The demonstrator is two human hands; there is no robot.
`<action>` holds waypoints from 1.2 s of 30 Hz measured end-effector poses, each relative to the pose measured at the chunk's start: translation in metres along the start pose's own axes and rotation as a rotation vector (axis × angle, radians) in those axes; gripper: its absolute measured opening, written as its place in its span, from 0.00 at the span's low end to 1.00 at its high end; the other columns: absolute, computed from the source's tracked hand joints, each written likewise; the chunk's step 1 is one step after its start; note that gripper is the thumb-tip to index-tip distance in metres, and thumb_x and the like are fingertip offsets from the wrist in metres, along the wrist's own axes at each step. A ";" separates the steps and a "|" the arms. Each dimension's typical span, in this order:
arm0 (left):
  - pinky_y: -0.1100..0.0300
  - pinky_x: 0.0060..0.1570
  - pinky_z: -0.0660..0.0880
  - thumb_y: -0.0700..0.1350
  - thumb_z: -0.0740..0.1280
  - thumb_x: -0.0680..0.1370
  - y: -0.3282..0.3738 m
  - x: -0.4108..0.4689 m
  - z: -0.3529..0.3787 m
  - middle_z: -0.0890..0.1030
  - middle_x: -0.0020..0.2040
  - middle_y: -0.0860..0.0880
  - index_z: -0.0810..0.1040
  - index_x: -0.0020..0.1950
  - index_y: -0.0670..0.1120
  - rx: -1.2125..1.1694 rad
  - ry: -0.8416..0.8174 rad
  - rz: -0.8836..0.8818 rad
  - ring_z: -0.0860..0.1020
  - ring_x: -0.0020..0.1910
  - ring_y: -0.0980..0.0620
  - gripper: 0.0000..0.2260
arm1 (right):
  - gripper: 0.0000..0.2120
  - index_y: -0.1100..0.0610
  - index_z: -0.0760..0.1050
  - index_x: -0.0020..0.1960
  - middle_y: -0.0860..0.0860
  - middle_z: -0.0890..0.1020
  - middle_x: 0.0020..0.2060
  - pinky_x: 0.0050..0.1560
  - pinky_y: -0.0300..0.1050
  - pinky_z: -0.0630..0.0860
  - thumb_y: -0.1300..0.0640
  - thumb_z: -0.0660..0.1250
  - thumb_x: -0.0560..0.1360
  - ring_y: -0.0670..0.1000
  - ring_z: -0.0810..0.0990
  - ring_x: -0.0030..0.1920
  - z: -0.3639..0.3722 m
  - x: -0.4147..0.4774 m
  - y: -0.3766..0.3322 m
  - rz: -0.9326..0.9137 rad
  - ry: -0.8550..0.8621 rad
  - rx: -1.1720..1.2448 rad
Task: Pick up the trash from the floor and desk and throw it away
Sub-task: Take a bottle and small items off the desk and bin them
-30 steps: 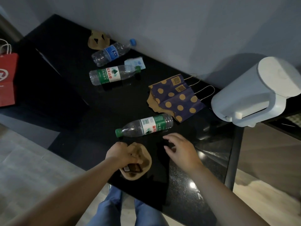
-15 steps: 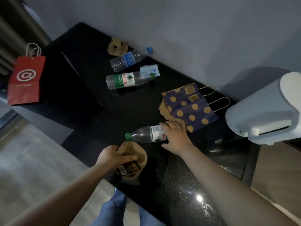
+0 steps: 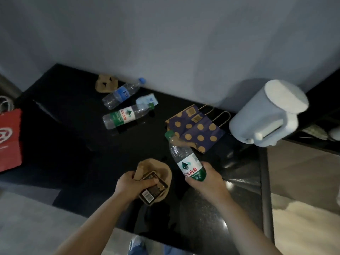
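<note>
My right hand (image 3: 206, 179) grips the lower end of an empty green-capped water bottle (image 3: 184, 159), lifted off the black desk (image 3: 77, 137) with its cap pointing away from me. My left hand (image 3: 130, 183) holds a crumpled brown paper wrapper (image 3: 160, 170) together with a small dark packet (image 3: 152, 192) at the desk's near edge. Further back lie a green-labelled bottle (image 3: 127, 115), a blue-labelled bottle (image 3: 121, 92), a small light-blue packet (image 3: 148, 99) and another brown wrapper (image 3: 106, 83). A navy paper bag with gold dots (image 3: 196, 129) lies flat by the wall.
A white lidded bin (image 3: 266, 115) stands at the desk's right end. A red paper bag (image 3: 9, 138) stands at the left edge. Grey wall runs behind the desk. Pale floor shows at left and right, and my blue-trousered legs (image 3: 138, 245) sit below.
My right hand has closed round the near bottle and lifted it from lying flat to tilted up off the desk. My left hand keeps hold of the brown wrapper and packet.
</note>
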State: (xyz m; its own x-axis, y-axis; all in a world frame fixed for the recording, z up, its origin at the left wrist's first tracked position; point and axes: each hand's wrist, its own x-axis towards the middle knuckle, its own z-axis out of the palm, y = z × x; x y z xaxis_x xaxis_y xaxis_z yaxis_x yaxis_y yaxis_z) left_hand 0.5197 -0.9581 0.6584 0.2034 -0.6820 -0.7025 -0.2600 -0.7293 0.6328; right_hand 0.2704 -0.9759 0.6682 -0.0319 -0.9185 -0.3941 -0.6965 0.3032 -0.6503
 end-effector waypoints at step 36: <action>0.55 0.32 0.79 0.47 0.83 0.53 0.108 -0.522 0.439 0.85 0.42 0.42 0.82 0.46 0.43 -0.272 -1.328 0.824 0.84 0.38 0.45 0.25 | 0.20 0.40 0.73 0.54 0.38 0.83 0.45 0.42 0.37 0.79 0.43 0.75 0.65 0.39 0.82 0.46 -0.292 -0.604 0.192 0.176 1.560 0.477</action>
State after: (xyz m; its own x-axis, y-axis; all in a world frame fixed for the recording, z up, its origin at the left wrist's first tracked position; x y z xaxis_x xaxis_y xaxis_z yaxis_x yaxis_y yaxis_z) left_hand -0.0291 -0.6569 0.9501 -0.8748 -0.4546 0.1678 0.3219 -0.2863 0.9024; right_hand -0.0536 -0.4365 0.9709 -0.9371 -0.1287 0.3244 -0.3449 0.2000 -0.9171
